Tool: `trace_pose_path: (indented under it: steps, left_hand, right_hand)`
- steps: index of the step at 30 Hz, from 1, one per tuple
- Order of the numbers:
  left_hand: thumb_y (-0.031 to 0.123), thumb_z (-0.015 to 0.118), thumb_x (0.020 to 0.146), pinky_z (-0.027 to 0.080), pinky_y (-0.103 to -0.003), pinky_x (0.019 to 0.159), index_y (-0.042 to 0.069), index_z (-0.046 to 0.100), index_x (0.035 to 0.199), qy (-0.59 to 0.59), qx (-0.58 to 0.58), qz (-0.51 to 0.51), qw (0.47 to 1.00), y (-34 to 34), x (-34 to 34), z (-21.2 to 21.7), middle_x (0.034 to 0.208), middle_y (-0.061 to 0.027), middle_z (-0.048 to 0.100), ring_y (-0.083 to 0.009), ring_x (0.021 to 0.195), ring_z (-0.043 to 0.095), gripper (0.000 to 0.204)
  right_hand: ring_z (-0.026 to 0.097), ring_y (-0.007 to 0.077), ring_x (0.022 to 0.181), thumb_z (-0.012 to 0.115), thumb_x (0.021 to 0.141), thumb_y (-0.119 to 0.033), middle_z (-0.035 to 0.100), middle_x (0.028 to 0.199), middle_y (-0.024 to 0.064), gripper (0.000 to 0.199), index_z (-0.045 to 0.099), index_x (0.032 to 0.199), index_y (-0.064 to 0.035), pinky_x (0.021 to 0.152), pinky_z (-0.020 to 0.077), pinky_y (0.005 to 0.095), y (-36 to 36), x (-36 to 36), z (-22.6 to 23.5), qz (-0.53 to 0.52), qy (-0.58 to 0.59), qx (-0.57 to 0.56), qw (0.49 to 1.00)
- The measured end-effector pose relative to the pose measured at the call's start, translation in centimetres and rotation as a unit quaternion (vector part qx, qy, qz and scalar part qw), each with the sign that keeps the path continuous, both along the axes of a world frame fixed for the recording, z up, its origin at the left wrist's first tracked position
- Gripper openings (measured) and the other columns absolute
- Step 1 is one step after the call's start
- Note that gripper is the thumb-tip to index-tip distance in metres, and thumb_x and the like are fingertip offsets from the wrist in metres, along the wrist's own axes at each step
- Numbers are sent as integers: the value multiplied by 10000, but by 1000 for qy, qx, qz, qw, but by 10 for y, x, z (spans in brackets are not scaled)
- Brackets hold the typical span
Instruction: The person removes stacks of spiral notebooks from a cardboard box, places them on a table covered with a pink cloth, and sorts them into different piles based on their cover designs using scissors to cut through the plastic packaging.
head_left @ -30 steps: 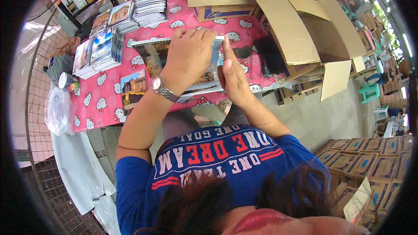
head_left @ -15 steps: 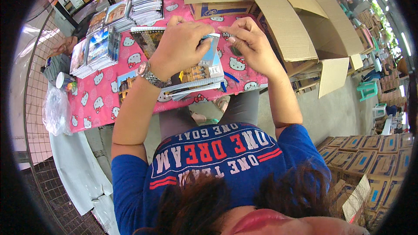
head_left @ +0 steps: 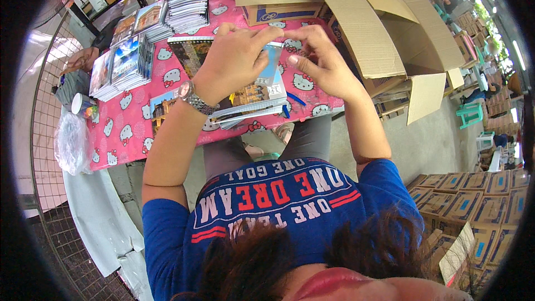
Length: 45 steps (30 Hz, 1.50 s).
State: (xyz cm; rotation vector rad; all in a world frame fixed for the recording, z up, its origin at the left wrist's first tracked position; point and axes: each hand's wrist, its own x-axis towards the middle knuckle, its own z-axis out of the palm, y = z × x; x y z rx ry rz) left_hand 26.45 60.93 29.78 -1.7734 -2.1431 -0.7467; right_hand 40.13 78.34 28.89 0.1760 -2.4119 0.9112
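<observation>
My left hand [head_left: 237,53], with a watch [head_left: 195,98] on its wrist, is closed on a spiral-bound notebook [head_left: 190,53] raised over the table. A pale blue part of its cover [head_left: 272,67] shows past my left thumb. My right hand [head_left: 326,64] is by the notebook's upper right corner. Its index finger reaches to my left fingertips, and its thumb stands apart; I see nothing between them. Beneath lies a stack of notebooks [head_left: 253,106] with picture covers. A blue pen [head_left: 296,98] lies at its right side. My hands hide much of the held notebook.
Stacks of picture-covered notebooks [head_left: 188,0] stand at the table's far left, by a paper cup [head_left: 83,105] and clear plastic [head_left: 72,142]. The pink patterned tablecloth [head_left: 117,145] covers the table. An open cardboard box [head_left: 362,39] is on the right. Stacked cartons [head_left: 473,200] stand lower right.
My right thumb and index finger have spread apart, and the index finger has stretched left toward my left fingertips. My left hand still grips the notebook, nearly in the same place.
</observation>
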Motion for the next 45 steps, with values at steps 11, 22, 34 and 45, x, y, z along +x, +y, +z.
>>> trace_pose_path:
  steps: [11,22,34,45]
  left_hand:
    - [108,574,822,370,-413,852,153,587,1084,17,-1,-36,999,-6,-2,-7,925,-58,659,-246,908,626,266]
    - [252,645,876,385,-401,899,100,642,1055,-18,-1,-46,999,-11,-3,-3,960,-92,677,-260,909,610,234]
    - [263,641,882,372,-385,878,97,648,1034,-23,-5,-52,998,0,-5,0,896,-95,677,-257,856,606,226]
    - [279,639,880,367,-404,922,118,632,1036,2,35,-82,996,-10,-3,-5,885,-74,668,-244,873,614,224]
  right_hand:
    - [615,152,697,500,1005,-212,621,938,72,445,348,1400,-75,600,493,267,17,-19,18,159,-248,-309,904]
    - [671,224,765,281,976,-624,681,831,137,732,624,1002,22,732,553,349,86,-59,-96,92,-232,-547,799]
    - [579,146,759,707,821,-40,607,855,67,150,704,970,-27,681,478,275,-4,7,3,-38,78,54,995]
    - [627,134,803,639,908,-123,653,892,94,380,564,1269,-30,712,510,282,-2,15,6,62,-65,-97,991]
